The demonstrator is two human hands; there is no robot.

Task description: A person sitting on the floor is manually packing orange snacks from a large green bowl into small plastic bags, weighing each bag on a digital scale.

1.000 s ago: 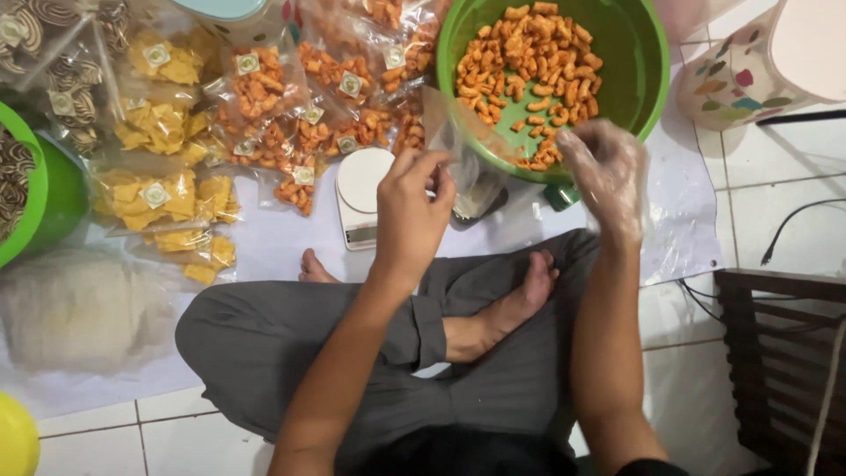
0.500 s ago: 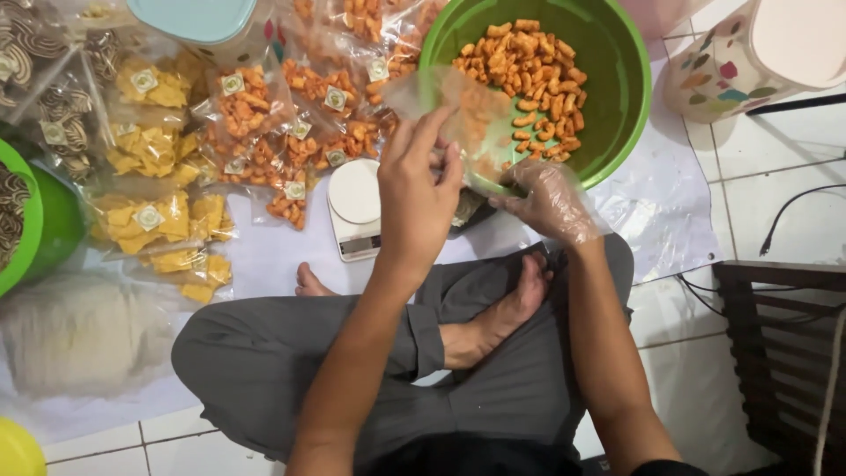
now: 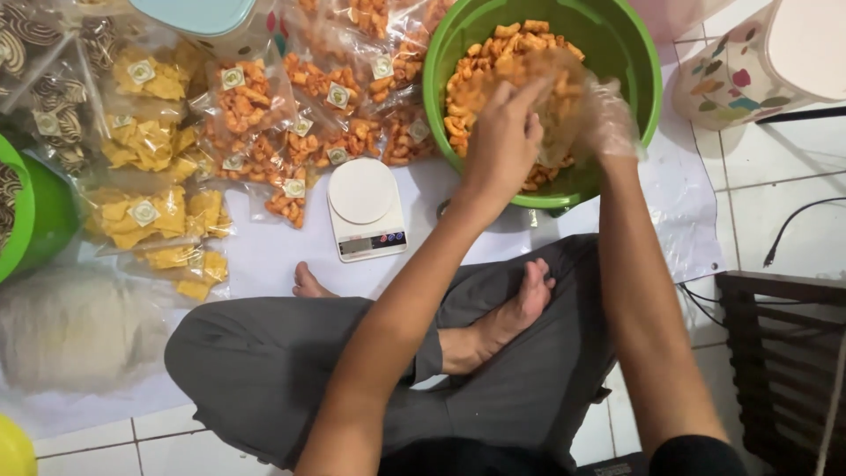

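Both hands work over the green bowl [image 3: 634,53] of orange snack pieces [image 3: 480,66]: the left hand [image 3: 504,141] pinches the edge of a clear plastic bag [image 3: 551,97], and the right hand [image 3: 608,119], in a thin plastic glove, is pushed against the bag's other side. Just beside the bowl, a white kitchen scale [image 3: 364,207] sits on the white sheet [image 3: 264,251], with filled snack packets [image 3: 264,123] beyond it.
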